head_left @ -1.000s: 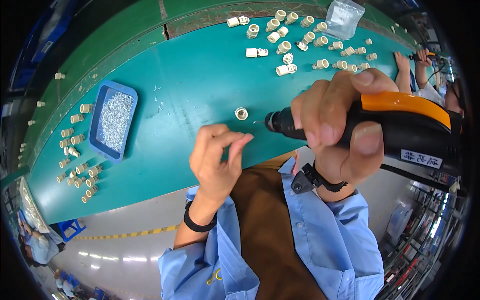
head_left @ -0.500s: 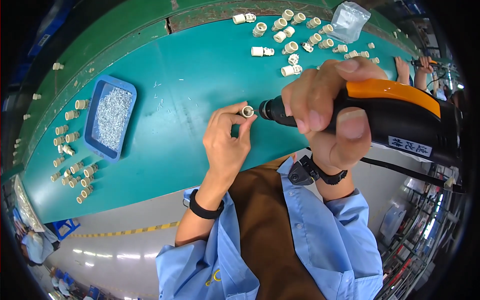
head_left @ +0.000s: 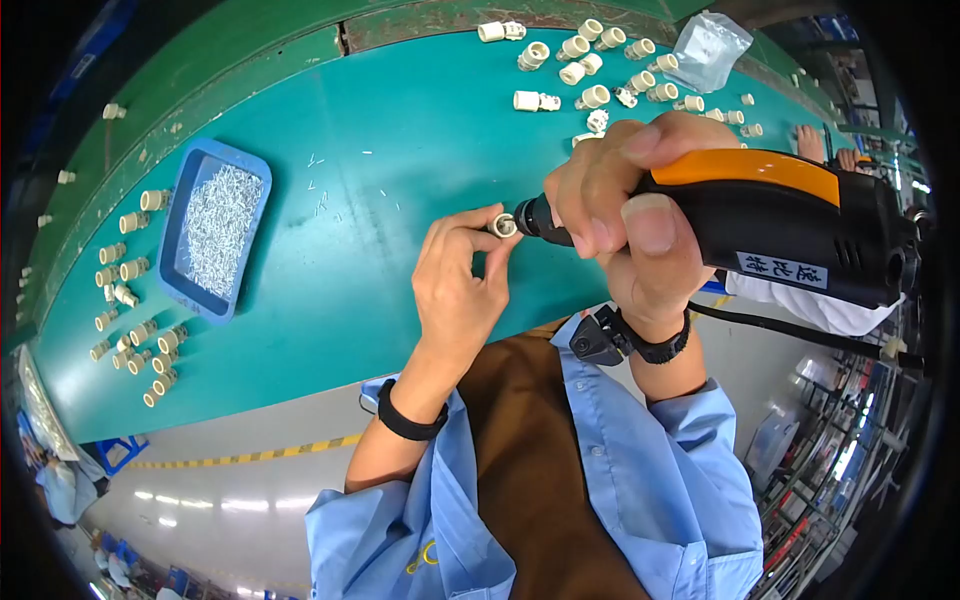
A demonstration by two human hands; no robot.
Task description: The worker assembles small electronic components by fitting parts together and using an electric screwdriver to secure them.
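Observation:
My left hand [head_left: 457, 278] pinches a small cream lamp socket [head_left: 503, 226] between thumb and fingertips, its round opening turned toward the tool. Wrapped around a black and orange electric screwdriver [head_left: 770, 215] is my right hand [head_left: 635, 195], with the thumb along the near side of the body. The screwdriver lies nearly level, its nose pointing left. Its tip reaches into or against the socket's opening; the bit itself is mostly hidden. Black bands circle both my wrists, and a small black device [head_left: 598, 338] sits at the right one.
A blue tray [head_left: 258, 215] of small silvery screws or pins stands left on the green table [head_left: 330, 300]. Several cream sockets lie left of it, with more at the back right beside a clear plastic bag [head_left: 708, 52]. A black cable [head_left: 790, 325] hangs below the screwdriver. Another person's hand [head_left: 810, 143] shows far right.
The screwdriver and my right hand have shifted left, bringing the nose close up to the socket. My left hand keeps its pinch on the socket. The view has turned slightly.

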